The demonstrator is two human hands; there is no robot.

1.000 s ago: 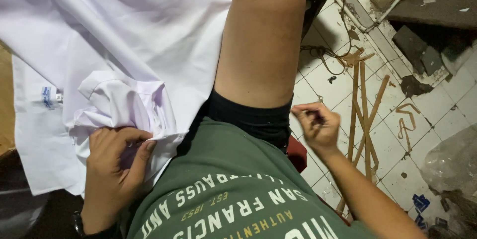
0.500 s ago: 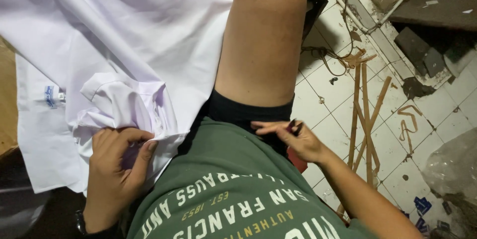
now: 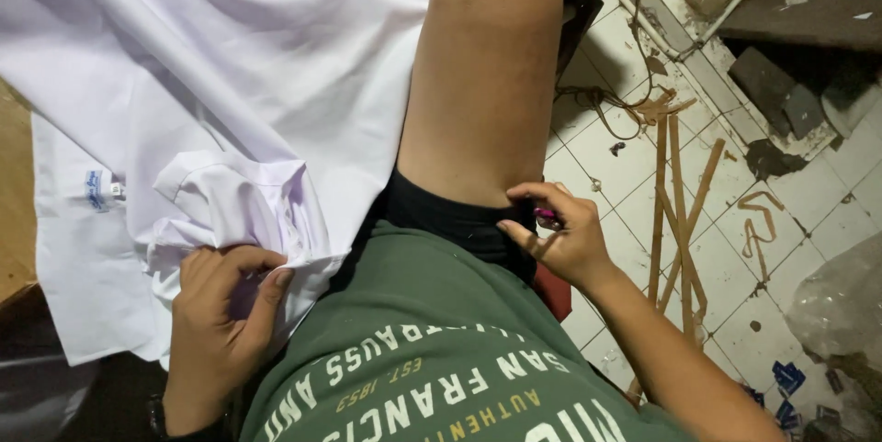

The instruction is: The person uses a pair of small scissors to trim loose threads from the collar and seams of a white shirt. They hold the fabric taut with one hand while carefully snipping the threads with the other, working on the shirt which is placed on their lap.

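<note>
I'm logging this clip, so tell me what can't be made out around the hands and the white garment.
Head view only:
- The small pink object in the right hand: fingers cover most of it, so its kind is unclear.
- What the left hand pinches: the white garment bunches there, and the fingertips hide it.
- The garment's full shape: cut off by the top and left edges.
- The small blue label: too small to make out.

A wooden bench [image 3: 14, 212] carries a white garment [image 3: 211, 84], spread wide across it. Right of the bench, the white tiled floor [image 3: 634, 185] holds thin wooden strips [image 3: 675, 212], tangled cords [image 3: 597, 93] and dark rubble [image 3: 781, 93].
</note>
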